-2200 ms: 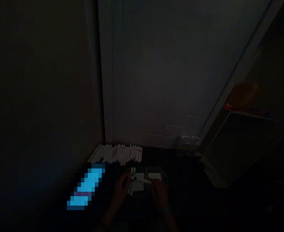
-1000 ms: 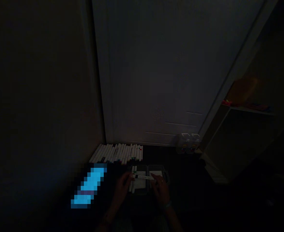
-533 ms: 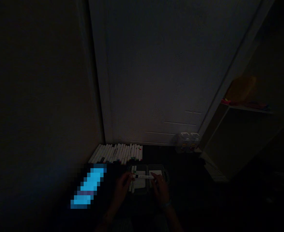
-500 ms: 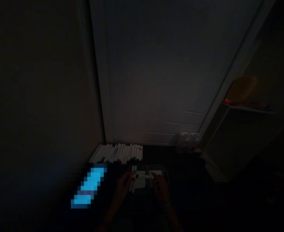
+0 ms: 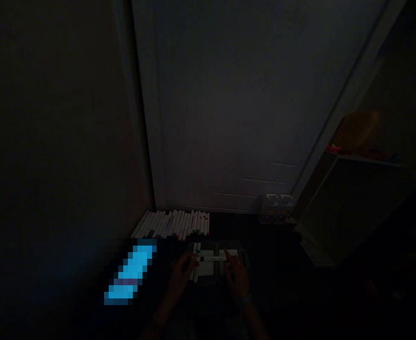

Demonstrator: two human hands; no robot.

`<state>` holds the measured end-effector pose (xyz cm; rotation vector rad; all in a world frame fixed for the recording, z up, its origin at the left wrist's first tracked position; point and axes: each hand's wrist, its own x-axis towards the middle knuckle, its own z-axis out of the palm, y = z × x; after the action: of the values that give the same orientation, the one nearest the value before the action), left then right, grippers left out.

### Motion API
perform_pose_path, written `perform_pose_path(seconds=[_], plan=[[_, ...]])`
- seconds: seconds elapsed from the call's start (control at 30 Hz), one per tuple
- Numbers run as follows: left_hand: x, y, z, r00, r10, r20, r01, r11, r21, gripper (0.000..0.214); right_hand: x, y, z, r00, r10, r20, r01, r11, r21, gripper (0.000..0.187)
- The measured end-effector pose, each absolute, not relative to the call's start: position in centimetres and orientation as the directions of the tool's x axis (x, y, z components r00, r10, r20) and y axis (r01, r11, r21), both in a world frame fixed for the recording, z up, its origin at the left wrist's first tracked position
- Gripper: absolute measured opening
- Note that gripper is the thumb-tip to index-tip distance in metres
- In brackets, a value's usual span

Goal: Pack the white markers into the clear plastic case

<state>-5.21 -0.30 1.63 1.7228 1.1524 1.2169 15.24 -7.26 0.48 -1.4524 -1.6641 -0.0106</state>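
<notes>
Scene badly underexposed, fine detail marginal. White marker (image 5: 211,258) lying crosswise over open compartment case (image 5: 242,249), left end at left hand (image 5: 184,276), right end at right hand (image 5: 236,278). Grip state unclear: fingers of both hands close on or against barrel, possibly a light pinch, but too dark to separate clenched from released, so cannot tell. Two pale markers (image 5: 195,262) along left side of case, white card-like insert (image 5: 206,267) in left compartment. Row of white markers (image 5: 170,224) packed side by side along foot of door (image 5: 222,118), just beyond case. Blurred blue patch (image 5: 130,274) just left of left hand, identity hidden. Main risk: marker slipping from a fingertip-only hold, from weak purchase on smooth barrel, then dropping into case or rolling across dark surface. Second risk: pressure on case rim tipping case and shifting loose pale markers. Third: knuckles or a dropped marker disturbing packed row, with neighbours rolling out of line. Also possible: wrong colour picked, since dim light makes colour tips hard to read. Left wrist drifting sideways could also catch blue patch.
</notes>
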Motion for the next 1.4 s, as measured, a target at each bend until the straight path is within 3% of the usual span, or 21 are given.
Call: perform_pose_path(seconds=[1.4], plan=[[-5.28, -0.14, 1.38, 0.171, 0.945, 0.278, 0.239, -0.314, 0.919, 0.036, 15.13, -7.60, 1.06, 0.084, 0.801, 0.592, 0.754, 0.338, -0.564, 0.047]])
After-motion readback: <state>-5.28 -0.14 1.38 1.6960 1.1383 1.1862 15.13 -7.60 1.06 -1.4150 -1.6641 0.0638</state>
